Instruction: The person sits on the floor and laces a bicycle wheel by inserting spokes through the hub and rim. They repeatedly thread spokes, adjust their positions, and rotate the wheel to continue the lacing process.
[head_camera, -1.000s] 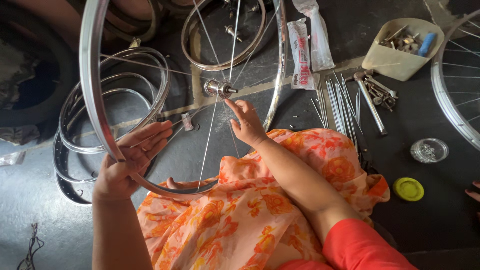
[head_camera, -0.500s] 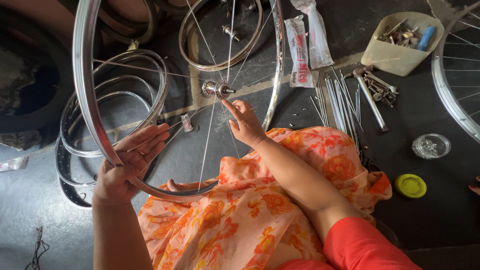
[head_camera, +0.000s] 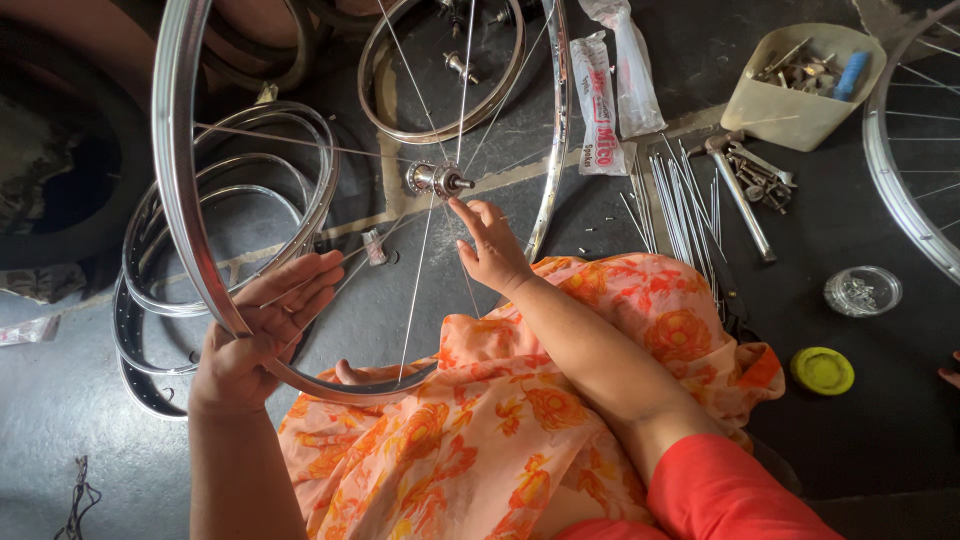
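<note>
A shiny bicycle wheel rim (head_camera: 178, 190) stands upright across my lap, its lower arc resting on my orange flowered cloth (head_camera: 480, 430). A few thin spokes (head_camera: 418, 290) run from the rim to a metal hub (head_camera: 438, 180) in the middle. My left hand (head_camera: 262, 330) cups the rim's lower left arc from outside, fingers spread along it. My right hand (head_camera: 488, 246) reaches inside the wheel just below the hub, fingertips pinching a spoke.
Bare rims (head_camera: 225, 215) lie stacked on the floor at left, another (head_camera: 440, 70) behind. Loose spokes (head_camera: 680, 200), a wrench (head_camera: 740, 195), plastic spoke packets (head_camera: 598, 100), a beige parts tub (head_camera: 800, 85), a clear dish (head_camera: 862, 292), a yellow lid (head_camera: 822, 370) and a spoked wheel (head_camera: 915, 150) lie right.
My right hand has stayed near the hub, its fingers shifting slightly on the spoke. The left hand keeps its hold on the rim. The view has drifted a little.
</note>
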